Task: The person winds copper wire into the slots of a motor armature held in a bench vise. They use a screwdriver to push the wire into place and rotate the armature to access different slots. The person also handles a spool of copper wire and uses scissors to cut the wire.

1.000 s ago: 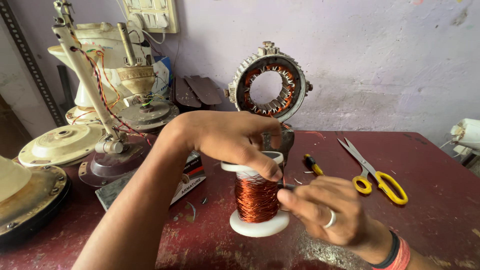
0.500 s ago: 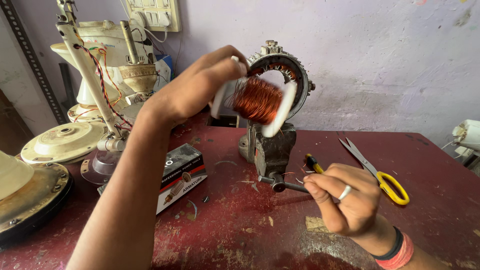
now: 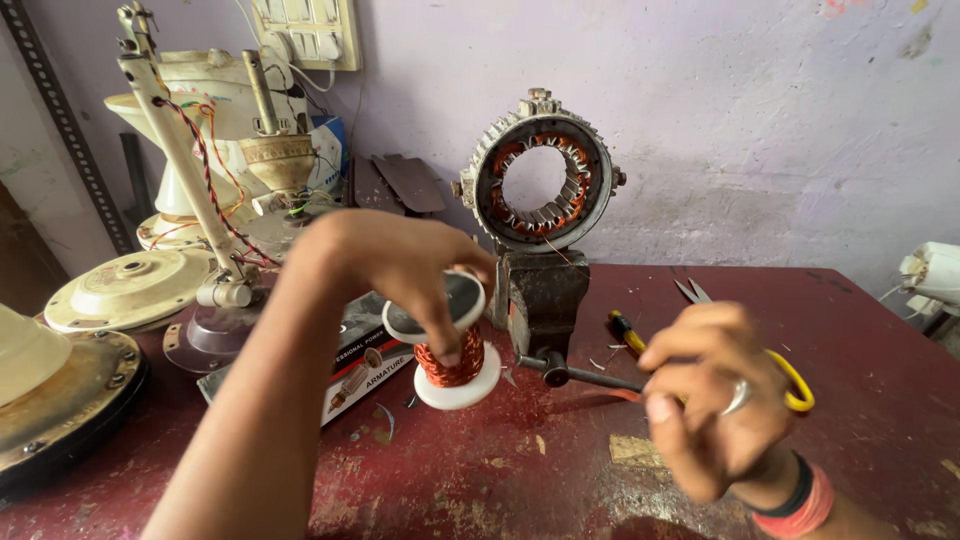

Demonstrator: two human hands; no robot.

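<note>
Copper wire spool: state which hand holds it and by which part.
Left hand grips the copper wire spool by its top flange and wound core; right hand is blurred.

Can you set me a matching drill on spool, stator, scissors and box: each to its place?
Things:
1. spool
2. stator
3. scissors
4. box

Places:
A. clamped upright in the vise
B. behind the right hand
C. flat on the table, left of the spool
D. under the left hand, standing on the table

Pairs: 1-D, 2-A, 3-B, 4-C
</note>
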